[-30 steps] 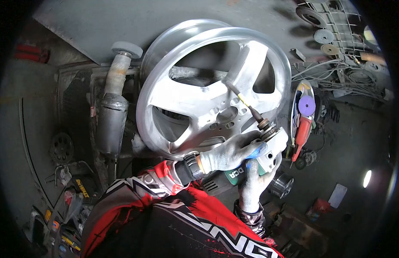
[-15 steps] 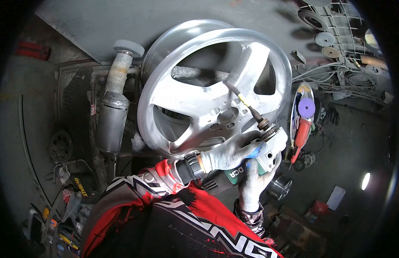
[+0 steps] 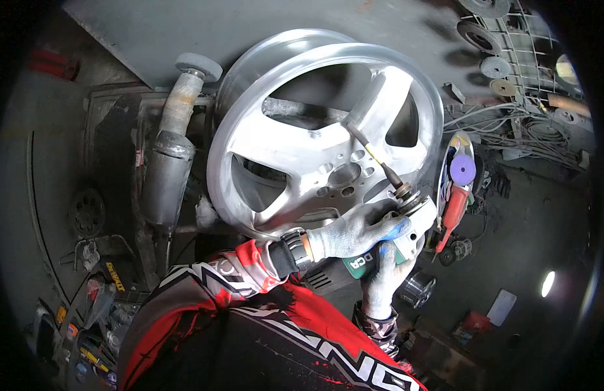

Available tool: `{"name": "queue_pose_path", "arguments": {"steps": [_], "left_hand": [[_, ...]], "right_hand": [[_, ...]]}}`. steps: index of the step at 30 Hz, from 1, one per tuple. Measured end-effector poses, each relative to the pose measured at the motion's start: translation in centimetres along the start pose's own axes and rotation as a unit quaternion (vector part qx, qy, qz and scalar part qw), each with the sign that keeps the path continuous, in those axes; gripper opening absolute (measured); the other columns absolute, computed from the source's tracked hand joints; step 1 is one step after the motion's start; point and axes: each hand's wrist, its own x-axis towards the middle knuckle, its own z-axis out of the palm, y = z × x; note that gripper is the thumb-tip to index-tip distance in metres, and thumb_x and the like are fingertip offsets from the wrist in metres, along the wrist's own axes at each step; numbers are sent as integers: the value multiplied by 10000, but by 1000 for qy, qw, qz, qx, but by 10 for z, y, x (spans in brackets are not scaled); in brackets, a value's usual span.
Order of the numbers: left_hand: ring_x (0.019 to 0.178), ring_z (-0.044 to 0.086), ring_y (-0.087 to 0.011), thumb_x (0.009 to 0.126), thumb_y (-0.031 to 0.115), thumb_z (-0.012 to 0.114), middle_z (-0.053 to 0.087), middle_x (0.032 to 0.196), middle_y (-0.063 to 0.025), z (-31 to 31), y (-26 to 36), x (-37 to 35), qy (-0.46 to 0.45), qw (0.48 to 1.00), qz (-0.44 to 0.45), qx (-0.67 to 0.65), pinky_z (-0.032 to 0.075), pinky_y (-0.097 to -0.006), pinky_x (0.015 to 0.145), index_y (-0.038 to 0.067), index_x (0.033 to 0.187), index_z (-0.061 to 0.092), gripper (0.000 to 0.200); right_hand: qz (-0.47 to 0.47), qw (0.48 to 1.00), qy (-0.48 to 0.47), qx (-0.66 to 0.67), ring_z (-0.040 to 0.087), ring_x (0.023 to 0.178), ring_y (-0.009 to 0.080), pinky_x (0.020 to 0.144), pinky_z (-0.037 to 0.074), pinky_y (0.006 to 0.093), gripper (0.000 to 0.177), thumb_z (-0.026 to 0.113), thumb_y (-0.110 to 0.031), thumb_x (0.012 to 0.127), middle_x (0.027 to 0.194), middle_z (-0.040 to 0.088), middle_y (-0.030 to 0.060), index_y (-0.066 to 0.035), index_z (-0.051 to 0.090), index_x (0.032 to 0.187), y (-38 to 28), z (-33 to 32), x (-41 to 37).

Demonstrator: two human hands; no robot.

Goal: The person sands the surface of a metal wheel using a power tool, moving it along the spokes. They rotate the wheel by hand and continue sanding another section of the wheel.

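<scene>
An angle grinder [image 3: 364, 263] with a green DCA body and a silver head is gripped in both my gloved hands. My left hand [image 3: 353, 233] wraps around it near the head, and my right hand [image 3: 385, 277] closes on it from below. From its spindle a long tapered rod attachment [image 3: 375, 154] with a yellow band reaches up. The rod's tip meets a spoke of the silver alloy wheel [image 3: 276, 140], close to the window between spokes. The wheel stands tilted in front of me, several bolt holes around its hub opening.
Left of the wheel is a grey cylindrical machine [image 3: 168, 176] with an abrasive wheel [image 3: 199, 66] on top. Right of it hang a red power tool [image 3: 454, 218] with a purple disc [image 3: 463, 169], coiled cables [image 3: 543, 133] and several discs on a wire rack [image 3: 527, 58].
The view has shifted slightly. Both hands keep their hold on the grinder, and the rod's tip has moved a little along the spoke edge.
</scene>
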Motion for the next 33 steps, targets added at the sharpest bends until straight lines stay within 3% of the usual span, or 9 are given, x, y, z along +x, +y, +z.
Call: {"name": "queue_pose_path", "arguments": {"steps": [3, 5, 9, 15, 20, 23, 27, 29, 33], "left_hand": [[965, 611, -167, 1000, 412, 549, 677, 1028, -150, -4, 1, 0, -6, 1000, 5, -4, 472, -342, 897, -2, 1228, 587, 474], [1057, 571, -127, 1015, 314, 538, 665, 1125, -125, -4, 6, -1, -22, 1000, -7, 4, 453, -314, 956, -3, 1366, 511, 474], [1047, 574, -131, 1019, 323, 528, 661, 1127, -130, 0, -7, -3, -6, 1000, 21, -9, 456, -320, 952, -5, 1360, 511, 473], [1066, 578, -144, 1027, 326, 504, 654, 1152, -146, -1, -2, 0, -15, 1000, -10, 13, 455, -330, 959, -3, 1360, 507, 469], [1025, 583, -150, 1022, 303, 506, 654, 1106, -142, -3, 5, 3, -10, 998, 46, 42, 459, -333, 938, -14, 1333, 521, 444], [968, 609, -146, 1001, 373, 576, 674, 1024, -163, -1, 12, 7, -8, 999, 39, 14, 480, -325, 887, 8, 1240, 577, 437], [977, 578, -144, 1010, 306, 549, 657, 1024, -118, 2, 1, 6, -10, 999, 41, 15, 463, -324, 897, -16, 1259, 552, 407], [958, 579, -141, 1009, 319, 558, 660, 989, -123, 5, -1, -2, 9, 999, -26, 20, 465, -323, 879, -15, 1238, 556, 405], [925, 591, -146, 1005, 338, 569, 663, 957, -140, 4, -8, -4, 34, 995, 20, 88, 474, -345, 846, -17, 1223, 566, 416]], "right_hand": [[14, 1000, 10, 18, 495, 1259, 245, 1065, 416, 387, 971, 811, -88, 783, 1385, 463, 159, 10, 187, 1520, -5, 9, -1], [6, 1000, 13, -1, 500, 1252, 244, 1060, 420, 384, 955, 803, -68, 780, 1379, 466, 156, 6, 199, 1516, -5, 4, -1], [-2, 1000, 8, -12, 512, 1237, 241, 1055, 423, 378, 944, 797, -55, 773, 1372, 473, 156, 2, 213, 1513, -2, 1, -2], [-4, 1000, 10, -14, 497, 1251, 243, 1061, 418, 384, 948, 799, -65, 767, 1376, 470, 157, -1, 218, 1514, 1, -1, 1], [-18, 1000, 4, 2, 499, 1249, 247, 1059, 420, 390, 942, 804, -94, 789, 1384, 463, 167, 9, 210, 1513, 0, 0, 5], [-22, 1000, 9, -9, 497, 1253, 247, 1058, 420, 392, 922, 794, -110, 812, 1391, 457, 170, 14, 206, 1512, -8, 7, 8], [-5, 1000, -15, -6, 500, 1256, 237, 1058, 419, 379, 920, 799, -133, 821, 1374, 482, 160, 14, 211, 1512, -1, -5, 9], [-9, 999, -31, 16, 507, 1253, 228, 1056, 420, 371, 910, 803, -140, 822, 1372, 494, 142, 3, 227, 1512, 7, -11, 5], [9, 998, -41, 37, 525, 1244, 214, 1050, 430, 361, 853, 790, -179, 845, 1381, 501, 123, -24, 270, 1503, 14, -16, 3]]}}
